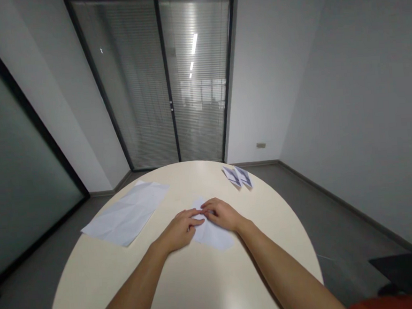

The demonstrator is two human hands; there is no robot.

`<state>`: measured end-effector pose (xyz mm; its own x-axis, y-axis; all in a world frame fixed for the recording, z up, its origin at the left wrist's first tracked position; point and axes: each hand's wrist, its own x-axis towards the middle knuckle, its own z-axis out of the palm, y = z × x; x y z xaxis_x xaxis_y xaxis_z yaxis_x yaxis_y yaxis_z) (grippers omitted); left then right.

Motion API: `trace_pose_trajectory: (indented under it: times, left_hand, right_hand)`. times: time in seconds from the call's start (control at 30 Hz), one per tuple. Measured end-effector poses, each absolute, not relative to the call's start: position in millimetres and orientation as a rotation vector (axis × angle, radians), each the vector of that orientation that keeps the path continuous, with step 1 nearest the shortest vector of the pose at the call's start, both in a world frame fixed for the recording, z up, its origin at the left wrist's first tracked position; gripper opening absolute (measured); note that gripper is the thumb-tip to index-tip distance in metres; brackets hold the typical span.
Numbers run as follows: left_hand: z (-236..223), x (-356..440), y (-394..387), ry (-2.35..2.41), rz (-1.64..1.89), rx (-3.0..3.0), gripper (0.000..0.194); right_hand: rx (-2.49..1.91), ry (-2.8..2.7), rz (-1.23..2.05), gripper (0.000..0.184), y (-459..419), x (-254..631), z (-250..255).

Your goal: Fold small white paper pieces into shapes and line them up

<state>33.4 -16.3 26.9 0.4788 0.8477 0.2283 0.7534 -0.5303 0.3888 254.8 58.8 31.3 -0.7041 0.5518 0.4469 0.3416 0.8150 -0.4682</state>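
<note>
Between my hands lies a small sheet of white paper (215, 237), flat on the round cream table (187, 287), with faint crease lines. My left hand (181, 228) is partly closed on its left side; the index finger and thumb press on the paper and the other fingers curl under. From the right, my right hand (222, 214) pinches the upper part of the same sheet, fingertips close together and nearly touching those of my left hand. The fingers hide part of the paper's upper half.
A larger creased white sheet (132, 213) rests at the table's left. Two folded paper pieces (232, 176) stand side by side at the far right. Beyond are glass doors with blinds (200, 126). A black flat object (408, 270) and something red (389, 303) show at lower right.
</note>
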Motion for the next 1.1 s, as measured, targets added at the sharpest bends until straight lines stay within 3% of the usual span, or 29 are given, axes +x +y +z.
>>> trace_pose_trajectory:
  times: [0.23, 0.53, 1.1]
  left_hand:
    - [26.9, 36.0, -17.9, 1.308, 0.668, 2.528, 0.055]
    - [36.4, 40.9, -25.9, 1.300, 0.644, 2.576, 0.033]
    - [30.8, 41.1, -20.6, 1.211, 0.634, 2.658, 0.039]
  right_hand:
    - [-0.711, -2.439, 0.426, 0.022, 61.2, 257.0, 27.9]
    - [-0.907, -2.363, 0.333, 0.034, 64.7, 261.2, 21.2]
    - [-1.030, -2.138, 0.577, 0.027, 67.0, 253.7, 20.6]
